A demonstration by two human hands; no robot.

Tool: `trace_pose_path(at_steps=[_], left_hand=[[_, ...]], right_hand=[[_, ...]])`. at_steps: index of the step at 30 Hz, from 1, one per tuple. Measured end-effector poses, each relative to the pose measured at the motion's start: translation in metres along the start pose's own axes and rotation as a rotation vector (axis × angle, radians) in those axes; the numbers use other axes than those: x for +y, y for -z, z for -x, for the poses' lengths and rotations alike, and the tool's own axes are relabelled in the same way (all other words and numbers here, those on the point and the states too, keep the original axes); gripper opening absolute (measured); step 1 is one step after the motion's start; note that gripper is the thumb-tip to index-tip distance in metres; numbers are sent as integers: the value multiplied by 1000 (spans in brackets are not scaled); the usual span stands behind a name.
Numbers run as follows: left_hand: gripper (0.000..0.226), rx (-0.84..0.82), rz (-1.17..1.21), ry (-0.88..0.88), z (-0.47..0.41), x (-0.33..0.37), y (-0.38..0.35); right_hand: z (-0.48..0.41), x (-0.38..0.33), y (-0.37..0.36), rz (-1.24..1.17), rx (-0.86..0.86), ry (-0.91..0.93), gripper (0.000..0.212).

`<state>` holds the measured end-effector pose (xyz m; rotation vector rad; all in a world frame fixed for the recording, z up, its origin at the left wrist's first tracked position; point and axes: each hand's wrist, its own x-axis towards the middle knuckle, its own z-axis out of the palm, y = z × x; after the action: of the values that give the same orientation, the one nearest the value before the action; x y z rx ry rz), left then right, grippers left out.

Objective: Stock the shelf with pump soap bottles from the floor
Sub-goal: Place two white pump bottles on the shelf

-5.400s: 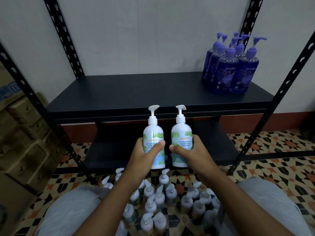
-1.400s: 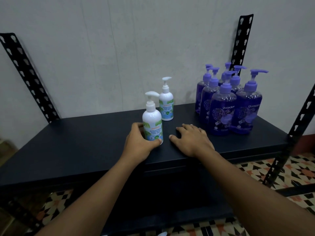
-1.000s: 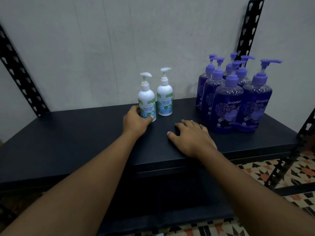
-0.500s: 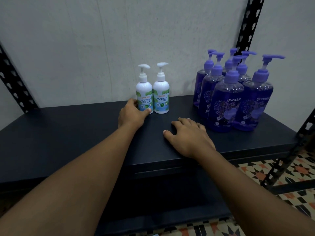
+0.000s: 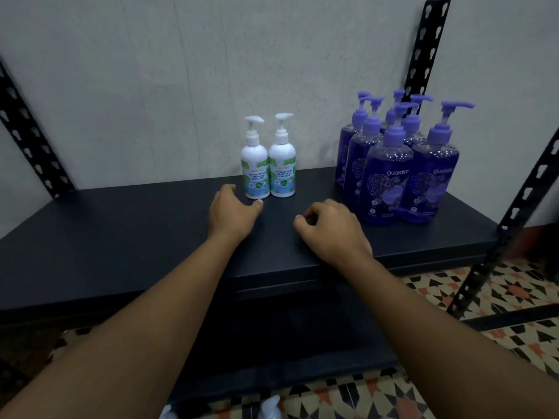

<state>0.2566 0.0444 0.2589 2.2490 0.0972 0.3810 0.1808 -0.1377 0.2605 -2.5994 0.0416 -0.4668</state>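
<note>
Dark metal shelf (image 5: 121,237) against a grey wall (image 5: 181,71). Left hand (image 5: 231,214) rests on the shelf, fingers loosely curled, holding nothing, thumb tip just short of the left white bottle (image 5: 255,167). Right hand (image 5: 331,231) rests near the front edge, fingers curled under, empty. Two white pump bottles stand upright side by side at the back; the right white bottle (image 5: 282,166) touches its neighbour. Purple pump bottles (image 5: 402,164) cluster further right. Patterned tile floor (image 5: 499,297) below; white pump tops (image 5: 269,406) visible at the bottom edge.
</note>
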Motion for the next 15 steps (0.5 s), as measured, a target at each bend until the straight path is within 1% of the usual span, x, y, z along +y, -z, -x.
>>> trace_pose_path(at_steps=[2, 5, 8, 11, 13, 15], left_hand=[[69, -34, -30, -29, 29, 0, 10], [55, -85, -92, -102, 80, -1, 27], [46, -84, -129, -212, 131, -6, 38], [35, -54, -59, -337, 180, -15, 38], [30, -46, 51, -372, 214, -21, 30], [27, -74, 134, -376, 249, -33, 14]], right_hand=[[9, 0, 3, -30, 48, -2, 34], [34, 3, 6, -16, 52, 18, 30], [76, 14, 10, -109, 58, 51, 21], [132, 27, 17, -230, 132, 62, 14], [175, 41, 16, -268, 180, 16, 10], [219, 61, 7, -297, 174, -76, 8]])
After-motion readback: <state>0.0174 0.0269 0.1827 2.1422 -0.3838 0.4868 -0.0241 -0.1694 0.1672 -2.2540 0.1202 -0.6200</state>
